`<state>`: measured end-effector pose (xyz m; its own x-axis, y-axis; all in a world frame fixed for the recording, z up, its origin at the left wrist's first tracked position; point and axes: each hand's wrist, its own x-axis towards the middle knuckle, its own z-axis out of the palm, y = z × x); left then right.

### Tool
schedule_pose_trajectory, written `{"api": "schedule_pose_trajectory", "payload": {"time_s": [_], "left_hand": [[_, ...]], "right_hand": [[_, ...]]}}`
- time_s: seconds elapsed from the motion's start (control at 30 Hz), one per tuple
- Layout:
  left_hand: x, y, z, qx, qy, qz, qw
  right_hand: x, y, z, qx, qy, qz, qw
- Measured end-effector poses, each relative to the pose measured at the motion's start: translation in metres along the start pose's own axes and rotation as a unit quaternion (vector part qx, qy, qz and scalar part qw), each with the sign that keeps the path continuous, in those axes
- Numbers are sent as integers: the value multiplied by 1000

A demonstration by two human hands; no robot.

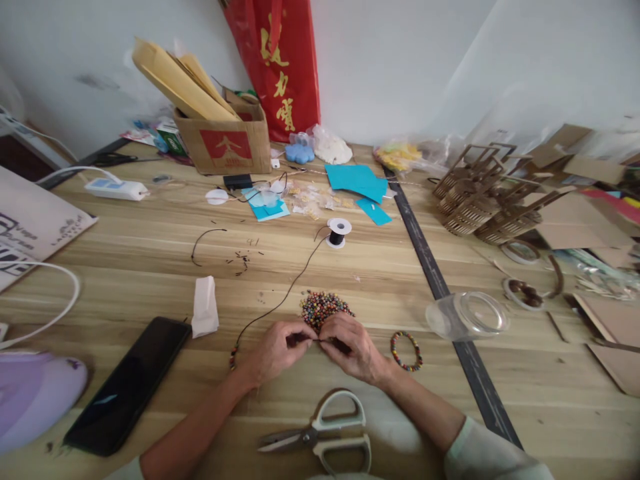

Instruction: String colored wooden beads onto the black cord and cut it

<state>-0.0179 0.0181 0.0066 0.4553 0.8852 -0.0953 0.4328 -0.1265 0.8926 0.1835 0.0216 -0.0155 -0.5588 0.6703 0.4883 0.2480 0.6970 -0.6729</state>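
Scissors: nearest, lying flat, blades pointing leftward
Thin dark strand: between the fingertips, mostly hidden
Left hand: thumb and finger pinched narrow on it
Right hand: likewise pinched, tips nearly meeting the left's
Loose beads: heaped just beyond the fingertips
Black cord: from spool to strung beads beside left wrist

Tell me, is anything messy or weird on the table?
Yes: little black bits lie scattered across the table, left of the spool, like litter. The colourful loose beads sit in one heap, so they don't look spilled.
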Motion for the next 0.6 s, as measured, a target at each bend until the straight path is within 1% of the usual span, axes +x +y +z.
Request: {"api": "schedule_pose_trajectory", "payload": {"time_s": [0.17,0.4,0.6], "left_hand": [[0,-3,1,-18,10,5,1000],[2,-3,2,-62,26,-36,997],[1,-2,3,-66,25,-42,997]], "right_hand": [[-1,1,0,0,2,0,1000],[0,0,0,0,-2,-1,1000],[0,0,0,1,-2,-2,1000]]}}
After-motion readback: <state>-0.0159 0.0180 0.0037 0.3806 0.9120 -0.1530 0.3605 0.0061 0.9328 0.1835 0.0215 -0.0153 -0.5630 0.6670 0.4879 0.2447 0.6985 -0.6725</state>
